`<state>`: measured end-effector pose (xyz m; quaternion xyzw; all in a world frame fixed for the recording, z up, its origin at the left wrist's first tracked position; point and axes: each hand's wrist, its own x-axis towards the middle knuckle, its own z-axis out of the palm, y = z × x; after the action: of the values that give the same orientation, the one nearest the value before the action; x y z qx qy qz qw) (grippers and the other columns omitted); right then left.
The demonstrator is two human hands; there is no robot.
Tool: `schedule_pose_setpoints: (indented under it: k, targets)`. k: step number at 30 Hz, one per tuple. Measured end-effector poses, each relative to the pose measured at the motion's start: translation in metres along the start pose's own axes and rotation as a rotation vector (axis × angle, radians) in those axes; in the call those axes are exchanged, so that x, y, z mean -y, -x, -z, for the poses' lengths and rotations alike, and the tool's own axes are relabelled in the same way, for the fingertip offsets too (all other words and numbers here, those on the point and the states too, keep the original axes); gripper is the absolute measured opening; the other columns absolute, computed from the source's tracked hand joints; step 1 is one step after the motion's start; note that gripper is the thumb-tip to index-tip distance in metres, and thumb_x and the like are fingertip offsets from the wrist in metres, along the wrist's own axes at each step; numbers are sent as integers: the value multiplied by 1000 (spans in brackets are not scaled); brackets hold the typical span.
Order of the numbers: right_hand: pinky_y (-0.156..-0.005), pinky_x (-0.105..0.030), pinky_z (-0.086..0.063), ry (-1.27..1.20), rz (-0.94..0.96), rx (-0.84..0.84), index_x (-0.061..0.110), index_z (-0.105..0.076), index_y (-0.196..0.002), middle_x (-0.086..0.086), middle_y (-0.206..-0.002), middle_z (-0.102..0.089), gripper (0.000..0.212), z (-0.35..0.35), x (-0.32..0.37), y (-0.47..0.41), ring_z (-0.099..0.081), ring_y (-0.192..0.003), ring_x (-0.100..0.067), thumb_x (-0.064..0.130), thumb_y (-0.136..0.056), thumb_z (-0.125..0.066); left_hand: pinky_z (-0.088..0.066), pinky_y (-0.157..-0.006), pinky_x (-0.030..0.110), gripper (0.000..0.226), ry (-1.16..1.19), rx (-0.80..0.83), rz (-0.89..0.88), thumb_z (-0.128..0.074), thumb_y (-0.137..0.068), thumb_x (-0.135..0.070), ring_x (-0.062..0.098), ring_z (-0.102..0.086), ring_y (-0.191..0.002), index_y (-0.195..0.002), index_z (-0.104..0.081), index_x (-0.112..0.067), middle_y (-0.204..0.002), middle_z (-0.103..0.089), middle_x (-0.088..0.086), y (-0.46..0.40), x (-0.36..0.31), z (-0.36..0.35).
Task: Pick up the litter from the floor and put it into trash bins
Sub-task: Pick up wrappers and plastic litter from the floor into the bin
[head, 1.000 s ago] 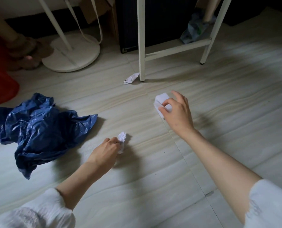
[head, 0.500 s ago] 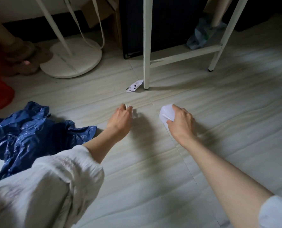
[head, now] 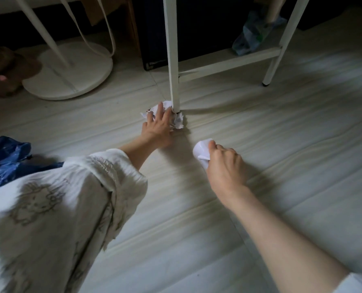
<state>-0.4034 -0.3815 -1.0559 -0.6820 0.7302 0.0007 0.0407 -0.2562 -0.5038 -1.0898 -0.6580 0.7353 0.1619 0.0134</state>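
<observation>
The pale floor (head: 260, 127) is stretching out wide, and a white table leg (head: 172, 60) is standing on it straight ahead of the person. A blue plastic bag (head: 4, 157) is lying crumpled far off to the left, partly hidden by the white sleeve (head: 70, 208) — no trash bin is showing anywhere.

The left hand (head: 157, 125) is reaching furthest forward. Its fingers are spread out nearly straight and are pressing on the scraps of paper (head: 176, 121) bunched right against the foot of the table leg. Some scraps are peeking out to the left of the fingers and some to the right, so the litter is lying across, from side to side, under the hand. This hand is the one already on it.

The right hand (head: 222, 166) is sitting lower and nearer to the body, well apart from the leg. Its fingers are curling round a white wad of paper (head: 201, 152).

The scraps are showing dark marks, but they are too small to read — no labels can be made out.
</observation>
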Motion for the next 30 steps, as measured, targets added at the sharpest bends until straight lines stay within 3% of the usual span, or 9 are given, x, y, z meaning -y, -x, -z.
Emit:
schedule_pose_setpoints:
  k: [4, 7, 11, 14, 16, 20, 22, 27, 30]
  targets:
    - [-47, -17, -43, 98, -28, -105, 14, -72, -75, 4, -59, -66, 47, -1, 4, -3, -63, -53, -11, 41, -41, -90, -24, -106, 42, 50, -37, -35, -29, -44, -91, -12, 26, -18, -137, -139, -34, -22, -150, -23, 0, 0, 0, -4]
    - [-42, -15, -39, 116, -43, -113, 16, -71, -63, 7, -48, -61, 51, -6, 5, -8, -59, -44, -7, 43, -25, -91, -30, -101, 43, 44, -114, -147, -99, -40, -92, -7, 31, -28, -133, -135, -41, -11, -146, -31, 10, 18, -2, -11]
    - [-45, -17, -43, 153, -31, -132, 10, -72, -78, 1, -62, -67, 48, 1, 4, -2, -65, -56, -15, 34, -42, -92, -45, -79, 43, 36, -53, -260, -296, -37, -83, -11, 39, -52, -107, -106, -63, -1, -112, -57, 22, 65, 9, -19]
    - [-81, -32, -47, 110, 30, -25, 4, -48, -124, -12, -115, -61, 33, 7, 4, 0, -58, -107, -28, 15, -93, -52, -50, -68, 38, 31, -33, -271, -310, -44, -75, -13, 35, -59, -88, -93, -69, -6, -88, -62, 16, 104, 35, -25]
    - [-88, -36, -44, 88, 29, 15, 4, -39, -130, -12, -126, -54, 33, 13, 8, 5, -51, -116, -30, 8, -97, -37, -50, -70, 39, 25, -32, -242, -304, -58, -72, -8, 34, -60, -90, -94, -69, -9, -90, -62, 14, 130, 46, -28]
    - [-89, -36, -41, 90, 35, 32, 5, -34, -136, -13, -129, -52, 42, 14, 19, 32, -49, -116, -31, 2, -94, -34, -51, -61, 31, 22, -49, -303, -370, -69, -66, -10, 28, -59, -84, -88, -70, -13, -83, -60, 8, 183, 62, -39]
    - [-87, -38, -40, 39, 23, 12, 2, -37, -136, -16, -127, -53, 45, 10, 23, 56, -51, -112, -34, 0, -91, -39, -48, -58, 27, 21, -59, -327, -395, -55, -73, -17, 22, -48, -86, -87, -69, -15, -83, -59, 6, 210, 68, -45]
    - [-54, -35, -53, 11, 65, -82, -6, -63, -107, -21, -88, -66, 48, -5, 37, 118, -64, -71, -39, -9, -60, -72, -50, -56, 30, 29, -108, -347, -484, -51, -74, -10, 26, -58, -81, -98, -68, -8, -88, -62, 10, 268, 88, -46]
    - [-52, -35, -52, 56, 169, -147, 0, -65, -101, -17, -83, -63, 39, 7, 52, 155, -61, -66, -35, 3, -68, -43, -46, -53, 30, 22, -124, -385, -515, -52, -69, -5, 23, -54, -69, -84, -67, -7, -78, -58, 7, 301, 95, -24]
